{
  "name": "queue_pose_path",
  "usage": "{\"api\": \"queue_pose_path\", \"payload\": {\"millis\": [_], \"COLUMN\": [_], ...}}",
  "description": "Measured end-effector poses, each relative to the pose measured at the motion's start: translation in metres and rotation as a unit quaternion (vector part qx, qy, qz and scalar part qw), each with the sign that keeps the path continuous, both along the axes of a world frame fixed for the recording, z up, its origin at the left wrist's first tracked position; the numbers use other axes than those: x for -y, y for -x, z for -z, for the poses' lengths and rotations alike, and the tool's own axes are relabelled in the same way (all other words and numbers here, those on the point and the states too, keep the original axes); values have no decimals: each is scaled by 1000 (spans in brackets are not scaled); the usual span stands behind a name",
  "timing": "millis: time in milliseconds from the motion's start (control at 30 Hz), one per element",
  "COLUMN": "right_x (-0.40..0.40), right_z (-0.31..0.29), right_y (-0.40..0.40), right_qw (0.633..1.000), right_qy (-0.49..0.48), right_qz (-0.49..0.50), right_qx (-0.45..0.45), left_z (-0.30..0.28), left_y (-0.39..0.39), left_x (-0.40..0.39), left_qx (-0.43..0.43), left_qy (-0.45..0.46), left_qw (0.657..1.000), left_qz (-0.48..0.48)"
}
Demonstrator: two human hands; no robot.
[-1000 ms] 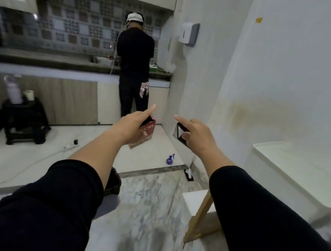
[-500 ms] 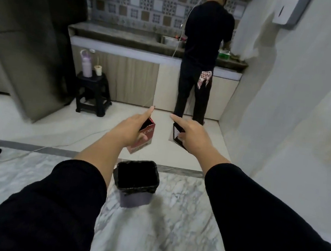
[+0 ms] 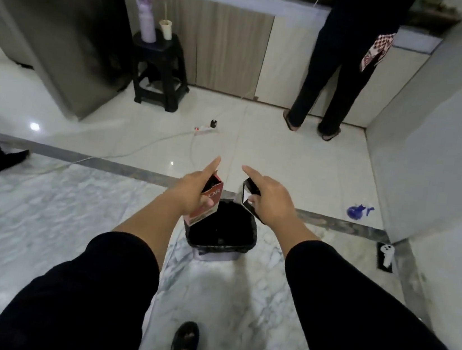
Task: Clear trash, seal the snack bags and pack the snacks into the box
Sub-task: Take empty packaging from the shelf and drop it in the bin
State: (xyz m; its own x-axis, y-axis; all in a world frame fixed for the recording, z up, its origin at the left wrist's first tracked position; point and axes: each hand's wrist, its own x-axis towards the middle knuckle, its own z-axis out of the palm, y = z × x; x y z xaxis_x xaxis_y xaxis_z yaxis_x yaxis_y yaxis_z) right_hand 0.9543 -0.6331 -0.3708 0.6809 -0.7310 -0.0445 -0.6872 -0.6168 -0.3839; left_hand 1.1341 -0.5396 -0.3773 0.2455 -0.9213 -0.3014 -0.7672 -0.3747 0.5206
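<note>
Nearest the camera, below the hands, one foot in a dark slipper (image 3: 185, 340) stands on the marble floor (image 3: 26, 224), and two black sleeves reach forward from either side.

The left hand (image 3: 192, 191) grips one red and white snack carton (image 3: 205, 205), thumb and curled fingers around its body, index finger pointing straight ahead; the carton's top flaps stand open and its lower end hangs tilted. The right hand (image 3: 269, 199) grips one black carton (image 3: 250, 196) in the same way, index finger extended, the carton's open end facing the left hand. The two hands are apart, with a narrow gap between the cartons, which do not touch.

Directly beneath both hands sits one small trash bin (image 3: 222, 232) lined with a black bag; the red carton's lower end overlaps the bin's left rim in view, and the black carton hangs over its right rim.

Beyond the hands, one white power strip (image 3: 204, 130) with its cord lies on the pale tiles. To the right of the right hand lies one blue spray bottle (image 3: 358, 211). Farther off, left of the left hand, one black stool (image 3: 161, 73) carries one lilac bottle (image 3: 145, 21) and one paper cup (image 3: 166, 28). Far ahead of the right hand, a second person (image 3: 337, 71) in dark clothes stands facing the cabinets.
</note>
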Motion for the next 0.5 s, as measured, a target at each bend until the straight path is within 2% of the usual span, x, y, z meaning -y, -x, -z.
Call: {"api": "queue_pose_path", "payload": {"millis": [133, 333, 500], "right_x": [30, 84, 107], "right_z": [67, 165, 204], "right_y": [-17, -34, -36], "right_qw": [999, 995, 995], "right_qy": [-39, -98, -80], "right_qz": [11, 12, -16], "right_qx": [-21, -31, -52], "left_z": [70, 165, 204], "left_y": [-11, -17, -21], "left_x": [31, 84, 101], "left_qx": [-30, -43, -39], "left_qy": [-47, -53, -83], "left_qw": [998, 998, 996], "left_qz": [3, -18, -2]}}
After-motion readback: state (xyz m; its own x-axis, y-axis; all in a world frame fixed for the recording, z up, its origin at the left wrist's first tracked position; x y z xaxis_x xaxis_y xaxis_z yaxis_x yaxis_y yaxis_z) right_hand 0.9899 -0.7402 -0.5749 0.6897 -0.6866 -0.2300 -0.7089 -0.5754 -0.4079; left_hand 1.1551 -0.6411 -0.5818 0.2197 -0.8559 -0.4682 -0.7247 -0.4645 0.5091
